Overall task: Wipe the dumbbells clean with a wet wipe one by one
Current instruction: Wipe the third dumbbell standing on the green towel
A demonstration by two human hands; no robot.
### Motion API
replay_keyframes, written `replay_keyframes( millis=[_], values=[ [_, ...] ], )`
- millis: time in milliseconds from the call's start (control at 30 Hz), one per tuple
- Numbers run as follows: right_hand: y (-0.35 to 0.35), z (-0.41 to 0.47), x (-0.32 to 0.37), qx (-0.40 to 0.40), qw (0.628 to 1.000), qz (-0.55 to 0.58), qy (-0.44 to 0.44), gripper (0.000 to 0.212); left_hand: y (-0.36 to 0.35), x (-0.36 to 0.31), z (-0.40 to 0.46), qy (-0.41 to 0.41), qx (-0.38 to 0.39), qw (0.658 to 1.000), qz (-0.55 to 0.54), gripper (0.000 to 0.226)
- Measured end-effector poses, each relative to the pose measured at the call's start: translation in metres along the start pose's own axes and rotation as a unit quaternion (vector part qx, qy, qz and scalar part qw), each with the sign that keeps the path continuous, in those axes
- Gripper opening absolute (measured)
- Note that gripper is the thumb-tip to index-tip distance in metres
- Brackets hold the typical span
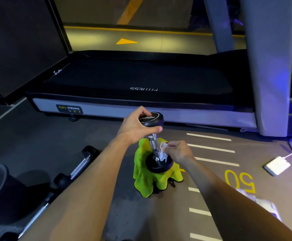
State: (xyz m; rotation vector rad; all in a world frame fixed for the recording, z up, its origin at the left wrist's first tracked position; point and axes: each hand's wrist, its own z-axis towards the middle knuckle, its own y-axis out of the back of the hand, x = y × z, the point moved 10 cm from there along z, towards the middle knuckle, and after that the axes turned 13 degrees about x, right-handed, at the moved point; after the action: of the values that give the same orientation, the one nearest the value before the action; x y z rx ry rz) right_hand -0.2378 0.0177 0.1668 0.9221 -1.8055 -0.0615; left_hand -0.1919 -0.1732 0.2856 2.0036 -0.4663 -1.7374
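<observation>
A person's left hand (136,126) is gripping the top head of a dumbbell (153,142) standing upright on a green cloth (142,178) on the gym floor (89,133), just in front of a treadmill (138,80). The right hand (178,151) is pinching a white wipe (163,150) against the chrome handle. More dumbbells (80,165) are lying toward the floor's left edge.

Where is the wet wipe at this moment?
In the head view, the wet wipe is just right of centre, pinched in the right hand and pressed against the lower handle of the upright dumbbell, above the green cloth.
</observation>
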Motion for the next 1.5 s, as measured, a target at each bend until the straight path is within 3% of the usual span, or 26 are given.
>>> replay_keyframes(
  millis=[67,167,267,367,533,733,833,933,1133,1200,1267,1333,1433,1500],
  values=[
    [-0.004,-0.001,0.007,0.005,0.999,-0.033,0.007,0.023,0.001,0.002,-0.001,0.004,0.005,1.000,-0.024,0.047],
    [-0.013,-0.002,0.017,0.009,0.999,-0.035,0.005,0.029,0.001,0.006,-0.002,0.002,0.021,0.999,-0.031,0.046],
    [-0.018,-0.004,0.035,0.020,0.991,0.124,0.040,0.023,0.002,0.009,-0.003,-0.008,0.037,0.999,-0.035,0.048],
    [-0.021,-0.004,0.050,0.048,0.954,0.287,0.078,0.032,0.003,0.011,-0.004,-0.018,0.044,0.998,-0.030,0.050],
    [-0.033,-0.012,0.030,0.042,0.970,0.240,-0.006,0.008,0.002,0.014,-0.003,-0.022,0.047,0.998,-0.039,0.049],
    [-0.028,-0.020,0.075,0.041,0.881,0.467,0.067,0.025,0.000,0.012,-0.002,-0.028,0.060,0.997,-0.041,0.042],
    [-0.032,-0.031,0.054,0.023,0.894,0.446,0.012,0.015,0.003,0.011,-0.004,-0.025,0.062,0.997,-0.036,0.029],
    [-0.029,-0.031,0.046,-0.004,0.901,0.433,-0.014,0.020,0.006,0.016,-0.005,-0.008,0.057,0.998,-0.035,0.029],
    [-0.030,-0.027,0.062,-0.028,0.838,0.544,0.026,0.019,0.002,0.010,-0.006,-0.017,0.061,0.997,-0.034,0.022],
    [-0.027,-0.024,0.056,-0.034,0.869,0.493,0.037,0.017,0.001,0.008,-0.007,-0.018,0.059,0.998,-0.034,0.024],
    [-0.023,-0.019,0.045,-0.041,0.929,0.367,0.024,0.012,0.003,0.008,-0.008,-0.015,0.056,0.998,-0.036,0.022],
    [-0.018,-0.016,0.028,-0.035,0.966,0.256,-0.012,0.010,0.003,0.009,-0.009,-0.018,0.057,0.998,-0.037,0.020],
    [-0.008,-0.015,0.006,-0.015,0.990,0.125,-0.057,0.017,0.003,0.007,-0.010,-0.021,0.061,0.997,-0.032,0.022],
    [0.009,-0.013,0.004,-0.053,0.990,0.124,-0.035,0.019,0.001,0.007,-0.008,-0.020,0.064,0.997,-0.031,0.025]
  ],
)
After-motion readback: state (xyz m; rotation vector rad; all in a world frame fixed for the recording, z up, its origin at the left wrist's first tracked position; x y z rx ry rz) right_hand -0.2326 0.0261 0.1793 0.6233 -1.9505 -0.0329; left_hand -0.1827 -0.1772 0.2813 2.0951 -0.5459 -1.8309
